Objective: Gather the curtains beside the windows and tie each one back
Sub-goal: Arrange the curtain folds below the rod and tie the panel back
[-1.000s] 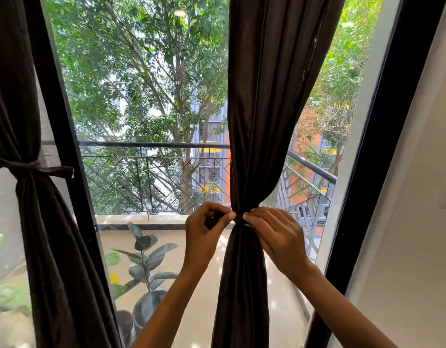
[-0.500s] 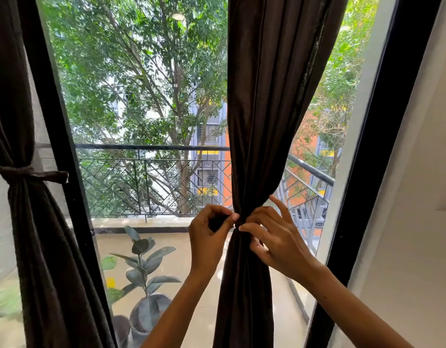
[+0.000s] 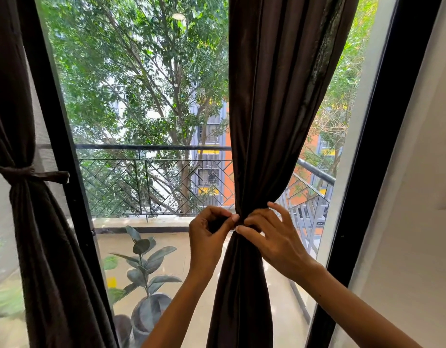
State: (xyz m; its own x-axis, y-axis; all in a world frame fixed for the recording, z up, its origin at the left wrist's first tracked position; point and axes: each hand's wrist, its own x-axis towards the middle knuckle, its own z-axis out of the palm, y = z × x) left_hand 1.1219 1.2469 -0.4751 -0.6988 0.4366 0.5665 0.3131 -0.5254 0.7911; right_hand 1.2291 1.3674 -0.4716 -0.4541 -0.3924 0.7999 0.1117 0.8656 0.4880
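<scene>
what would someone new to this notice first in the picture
The dark brown curtain hangs mid-frame, pinched to a narrow waist where the left hand and right hand work at its tie. At the far left a second curtain is already tied back. Behind the glass stand green trees.

I note the curtain (image 3: 272,121) at center: dark brown cloth, smooth, faint sheen along folds. Tied curtain (image 3: 41,247) at 9 o'clock: same cloth, more matt. Window frame (image 3: 58,146): matt black. Balcony railing (image 3: 151,147): dark metal. Balcony floor (image 3: 174,262) at 6 o'clock: glossy.
</scene>
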